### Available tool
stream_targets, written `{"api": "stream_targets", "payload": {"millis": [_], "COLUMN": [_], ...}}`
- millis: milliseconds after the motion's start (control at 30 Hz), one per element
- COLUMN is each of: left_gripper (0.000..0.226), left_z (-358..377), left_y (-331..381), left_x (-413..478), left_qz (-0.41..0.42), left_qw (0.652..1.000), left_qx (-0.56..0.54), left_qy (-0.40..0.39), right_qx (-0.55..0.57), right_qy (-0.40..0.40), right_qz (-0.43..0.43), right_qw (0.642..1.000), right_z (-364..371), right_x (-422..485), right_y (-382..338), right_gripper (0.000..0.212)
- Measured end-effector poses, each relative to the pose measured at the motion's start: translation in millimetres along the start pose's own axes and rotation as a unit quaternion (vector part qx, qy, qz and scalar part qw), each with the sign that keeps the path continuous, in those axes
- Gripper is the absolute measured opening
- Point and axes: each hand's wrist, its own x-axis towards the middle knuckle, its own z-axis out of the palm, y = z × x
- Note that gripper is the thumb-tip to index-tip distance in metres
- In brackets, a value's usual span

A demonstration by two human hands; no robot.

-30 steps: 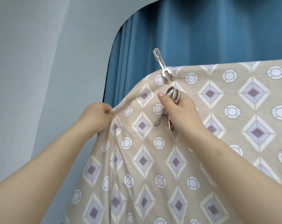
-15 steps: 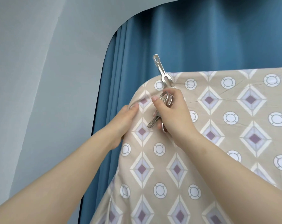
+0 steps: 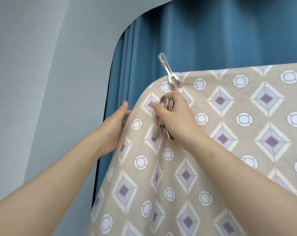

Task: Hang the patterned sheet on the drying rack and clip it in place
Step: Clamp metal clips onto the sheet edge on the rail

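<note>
Beige diamond-patterned sheet (image 3: pixel 161 184) hanging, one silver metal clip (image 3: pixel 169 74) on its top edge
My left hand (image 3: pixel 113 126) grips its left edge, right hand (image 3: pixel 176 116) clutches spare metal clips (image 3: pixel 162 120) just below.

The sheet (image 3: pixel 229 150) hangs in front of the curtain (image 3: pixel 212 40), with the wall (image 3: pixel 42 82) left of both hands. A clip (image 3: pixel 169 72) sits on the sheet's top edge just above the right hand (image 3: pixel 176 116), which holds spare clips (image 3: pixel 158 132) before the sheet. The left hand (image 3: pixel 113 126) touches the sheet's left edge.
</note>
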Motion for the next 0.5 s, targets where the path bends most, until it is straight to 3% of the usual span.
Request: {"api": "stream_targets", "payload": {"millis": [100, 267, 433, 500], "left_gripper": [0.036, 0.036, 0.022, 0.021], "left_z": [-6.8, -21.0, -38.0, -42.2], "left_y": [-5.1, -7.1, -5.4, -3.9], "left_x": [-4.0, -8.5, -23.7, -26.0], "left_qz": [-0.022, -0.055, -0.112, -0.102], "left_qw": [1.000, 0.997, 0.973, 0.964], "left_qx": [0.018, 0.012, 0.151, 0.226], "left_qy": [0.011, -0.057, -0.134, -0.092], "right_qx": [-0.005, -0.015, -0.005, -0.005], "right_qy": [-0.007, -0.004, -0.009, -0.011], "right_qz": [0.012, 0.008, 0.017, 0.020], "right_qw": [1.000, 1.000, 1.000, 1.000], "right_z": [2.8, 3.3, 6.4, 8.8], "right_x": [-2.5, -1.3, -3.2, -3.2], "right_y": [1.1, -3.1, -3.7, -3.9], "right_gripper": [0.023, 0.022, 0.021, 0.021]}}
